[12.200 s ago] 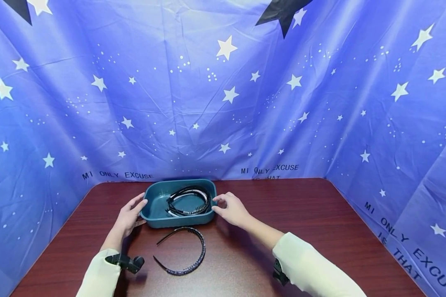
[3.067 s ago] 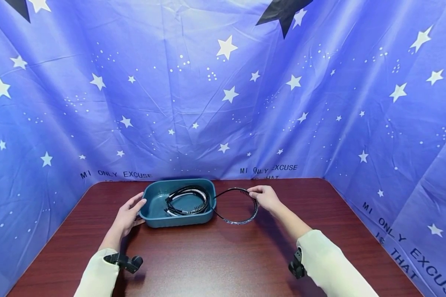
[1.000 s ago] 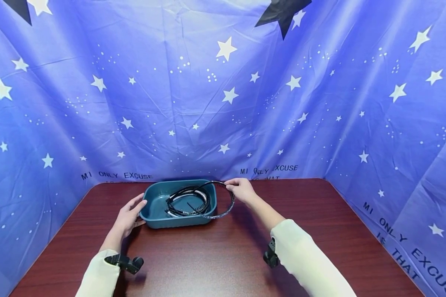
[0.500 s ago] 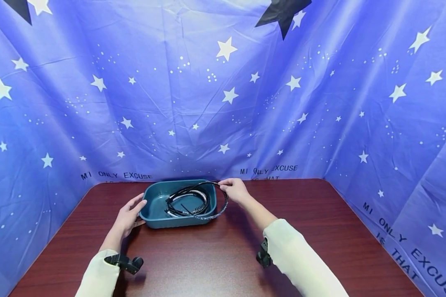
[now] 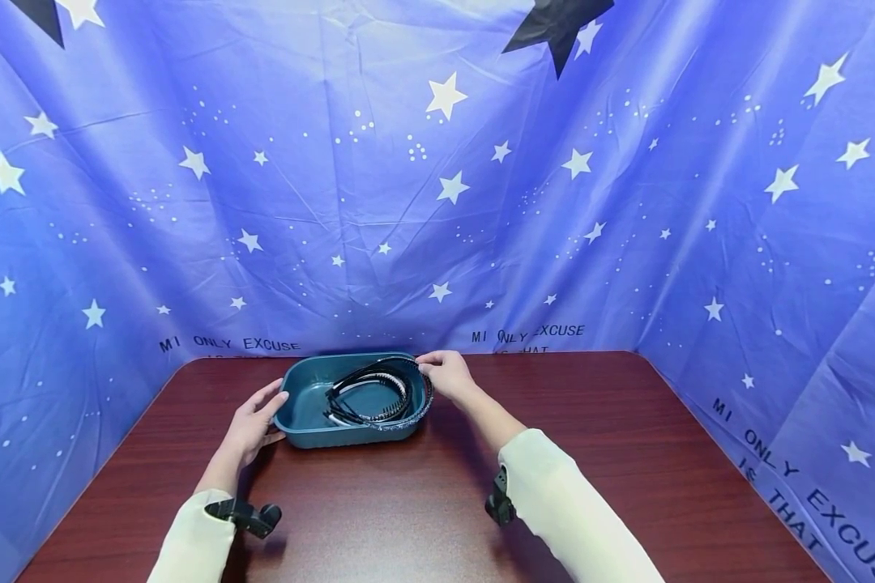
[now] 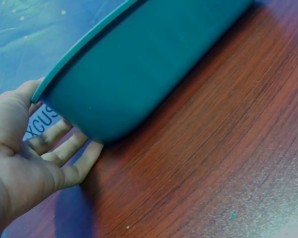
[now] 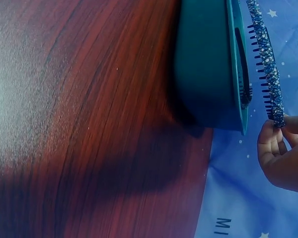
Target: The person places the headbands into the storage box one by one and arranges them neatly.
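Note:
A teal rectangular plastic basin [image 5: 335,437] stands on the table, with several dark headbands [image 5: 350,417] and a white one heaped in its right half. My left hand [image 5: 248,425] holds its left end; in the left wrist view the thumb lies at the rim and fingers [image 6: 84,163] touch the outer wall. With thumb and fingertips, my right hand [image 5: 448,376] pinches a toothed headband covered in blue-silver glitter [image 7: 269,69]. That headband hovers over the basin's right end, its open ends pointing left above the others. In the right wrist view it sits apart from the rim.
Reddish-brown wooden table [image 5: 379,518] stretches around the basin and in front of it. A blue curtain with stars [image 5: 437,202] closes off the back and sides. Black wrist camera mounts [image 5: 244,517] sit at both sleeves.
The glitter headband was lying in front of the basin, then was lifted to its right. Over the last second my right hand has carried it left over the basin. My left hand stays put.

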Action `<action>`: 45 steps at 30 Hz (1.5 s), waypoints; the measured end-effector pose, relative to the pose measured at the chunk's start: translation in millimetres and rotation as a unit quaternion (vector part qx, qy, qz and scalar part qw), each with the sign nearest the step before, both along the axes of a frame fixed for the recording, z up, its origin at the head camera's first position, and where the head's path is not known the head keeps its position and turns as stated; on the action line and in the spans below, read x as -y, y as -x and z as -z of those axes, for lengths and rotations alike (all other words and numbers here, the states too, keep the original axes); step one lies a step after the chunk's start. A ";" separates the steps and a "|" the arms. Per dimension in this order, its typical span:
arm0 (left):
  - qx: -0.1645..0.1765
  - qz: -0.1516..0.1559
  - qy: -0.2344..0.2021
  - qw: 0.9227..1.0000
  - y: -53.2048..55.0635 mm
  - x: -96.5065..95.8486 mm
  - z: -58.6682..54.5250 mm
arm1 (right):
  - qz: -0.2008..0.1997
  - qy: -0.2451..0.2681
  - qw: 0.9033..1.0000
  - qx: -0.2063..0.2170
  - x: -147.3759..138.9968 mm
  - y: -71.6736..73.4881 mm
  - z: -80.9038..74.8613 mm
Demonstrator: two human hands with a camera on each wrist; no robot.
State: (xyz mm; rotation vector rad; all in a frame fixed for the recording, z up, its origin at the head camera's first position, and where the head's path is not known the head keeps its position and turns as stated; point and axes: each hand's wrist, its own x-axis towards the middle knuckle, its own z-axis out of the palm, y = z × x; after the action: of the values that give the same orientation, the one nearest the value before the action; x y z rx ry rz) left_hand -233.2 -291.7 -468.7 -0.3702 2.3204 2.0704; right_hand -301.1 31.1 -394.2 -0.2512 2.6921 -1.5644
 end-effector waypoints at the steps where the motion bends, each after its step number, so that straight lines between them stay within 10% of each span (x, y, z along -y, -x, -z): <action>1: 0.000 0.000 0.001 1.000 -0.3 -0.2 0.3 | -0.001 -0.002 1.000 0.000 1.1 -0.8 0.0; 45: -0.005 -0.002 -0.001 1.000 1.5 0.2 0.1 | 0.078 0.071 0.994 0.030 29.2 0.1 12.7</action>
State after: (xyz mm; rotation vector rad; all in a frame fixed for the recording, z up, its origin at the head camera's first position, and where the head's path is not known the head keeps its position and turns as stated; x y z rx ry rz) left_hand -234.7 -291.9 -468.8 -0.3656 2.3241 2.0824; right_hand -301.1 1.9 -406.9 0.0049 2.6151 -1.7776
